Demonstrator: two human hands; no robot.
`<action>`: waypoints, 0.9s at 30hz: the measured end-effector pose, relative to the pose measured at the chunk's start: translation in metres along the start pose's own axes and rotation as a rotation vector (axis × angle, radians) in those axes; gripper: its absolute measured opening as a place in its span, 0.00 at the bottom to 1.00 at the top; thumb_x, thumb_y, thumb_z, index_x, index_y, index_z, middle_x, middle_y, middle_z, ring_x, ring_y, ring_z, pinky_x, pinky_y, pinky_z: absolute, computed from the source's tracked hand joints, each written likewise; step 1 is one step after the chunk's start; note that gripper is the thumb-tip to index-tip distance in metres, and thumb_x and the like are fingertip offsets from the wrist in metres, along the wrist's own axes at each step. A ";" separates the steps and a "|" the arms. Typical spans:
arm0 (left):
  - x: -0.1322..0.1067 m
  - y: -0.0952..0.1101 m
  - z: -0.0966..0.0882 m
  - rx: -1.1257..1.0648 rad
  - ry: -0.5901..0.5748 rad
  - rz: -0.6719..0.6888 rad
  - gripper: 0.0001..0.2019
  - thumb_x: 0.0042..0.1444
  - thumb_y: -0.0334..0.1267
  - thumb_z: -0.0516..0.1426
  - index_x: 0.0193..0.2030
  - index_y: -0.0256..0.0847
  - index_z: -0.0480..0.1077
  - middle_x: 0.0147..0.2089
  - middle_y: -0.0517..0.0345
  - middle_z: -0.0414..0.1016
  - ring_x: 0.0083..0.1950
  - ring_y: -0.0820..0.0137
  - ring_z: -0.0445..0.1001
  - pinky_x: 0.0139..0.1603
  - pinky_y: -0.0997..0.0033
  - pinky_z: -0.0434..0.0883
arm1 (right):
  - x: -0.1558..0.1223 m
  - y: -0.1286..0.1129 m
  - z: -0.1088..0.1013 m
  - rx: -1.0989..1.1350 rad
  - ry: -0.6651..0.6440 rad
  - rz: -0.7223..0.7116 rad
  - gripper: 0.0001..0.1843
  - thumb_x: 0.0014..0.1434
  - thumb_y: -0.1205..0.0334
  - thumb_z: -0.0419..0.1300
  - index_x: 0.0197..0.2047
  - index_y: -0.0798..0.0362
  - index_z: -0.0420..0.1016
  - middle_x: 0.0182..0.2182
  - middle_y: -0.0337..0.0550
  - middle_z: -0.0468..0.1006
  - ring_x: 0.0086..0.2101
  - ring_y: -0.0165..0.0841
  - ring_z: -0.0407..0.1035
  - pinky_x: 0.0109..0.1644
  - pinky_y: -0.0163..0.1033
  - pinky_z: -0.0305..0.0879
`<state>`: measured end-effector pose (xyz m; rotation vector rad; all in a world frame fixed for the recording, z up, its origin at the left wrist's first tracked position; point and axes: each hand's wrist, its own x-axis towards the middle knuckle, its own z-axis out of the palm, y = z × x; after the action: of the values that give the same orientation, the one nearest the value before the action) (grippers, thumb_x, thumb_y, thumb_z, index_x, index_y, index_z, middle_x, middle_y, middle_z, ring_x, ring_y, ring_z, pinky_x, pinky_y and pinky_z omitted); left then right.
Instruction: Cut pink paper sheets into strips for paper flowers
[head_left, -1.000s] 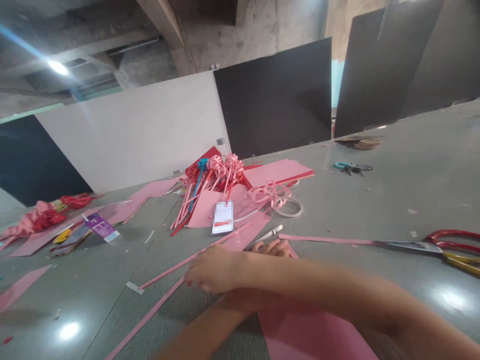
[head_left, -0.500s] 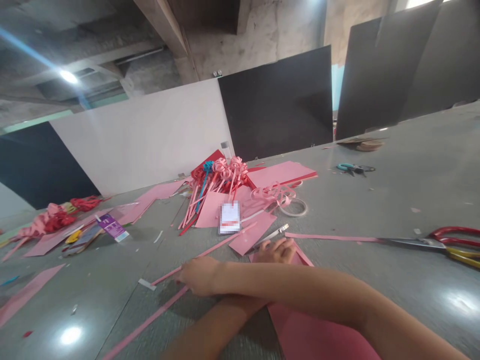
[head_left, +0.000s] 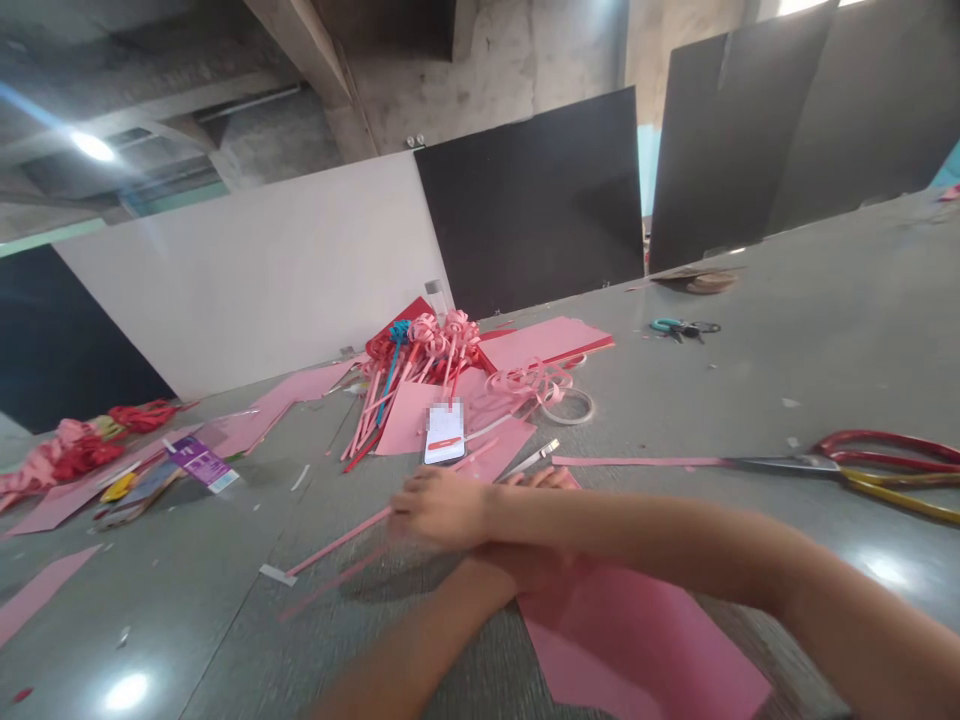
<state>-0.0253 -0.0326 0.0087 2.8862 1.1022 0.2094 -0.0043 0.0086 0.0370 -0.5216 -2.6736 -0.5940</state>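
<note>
My arms are crossed over a grey table point(head_left: 750, 380). My right hand point(head_left: 439, 510) reaches leftward, its fingers closed on a thin pink paper strip point(head_left: 330, 585) that is smeared by motion. A second pink strip point(head_left: 337, 540) lies just beyond it. My left hand point(head_left: 541, 478) is mostly hidden under my right forearm. Its visible fingers rest flat on the far edge of a large pink paper sheet point(head_left: 637, 650). A small metal blade point(head_left: 532, 458) lies just past those fingers.
A phone point(head_left: 444, 440) lies by a heap of pink paper flowers on sticks point(head_left: 427, 345). Red-handled scissors point(head_left: 862, 465) and a long pink strip point(head_left: 637, 461) lie right. Teal scissors point(head_left: 679, 326), a tape ring point(head_left: 570, 408), a purple card point(head_left: 199, 462) and red scraps point(head_left: 75, 450) lie around.
My right hand slid out to the left along the strip, then came back right and slightly up with it. My left hand stayed on the pink sheet.
</note>
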 end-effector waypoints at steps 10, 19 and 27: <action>0.007 0.004 0.002 -0.078 0.066 0.171 0.25 0.59 0.47 0.49 0.60 0.38 0.55 0.62 0.50 0.60 0.64 0.62 0.53 0.60 0.53 0.55 | -0.199 0.060 -0.050 -0.212 -0.088 0.567 0.12 0.57 0.71 0.49 0.34 0.52 0.73 0.34 0.43 0.74 0.33 0.32 0.68 0.36 0.37 0.59; 0.007 0.003 0.001 -0.066 0.021 0.153 0.24 0.60 0.48 0.46 0.60 0.39 0.55 0.64 0.50 0.58 0.65 0.62 0.52 0.61 0.51 0.52 | -0.302 0.048 -0.081 -0.105 -0.209 0.839 0.18 0.62 0.58 0.44 0.47 0.48 0.73 0.44 0.47 0.75 0.44 0.39 0.69 0.46 0.47 0.62; 0.009 0.001 0.002 -0.059 0.033 0.153 0.24 0.60 0.48 0.47 0.61 0.40 0.55 0.64 0.50 0.57 0.65 0.62 0.53 0.62 0.53 0.52 | -0.432 0.039 -0.113 -0.049 -0.117 0.954 0.33 0.46 0.37 0.59 0.54 0.39 0.66 0.47 0.47 0.74 0.42 0.47 0.71 0.39 0.49 0.70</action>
<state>-0.0179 -0.0275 0.0082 2.9251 0.8641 0.2910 0.4168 -0.1290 -0.0313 -1.7169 -2.1230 -0.3276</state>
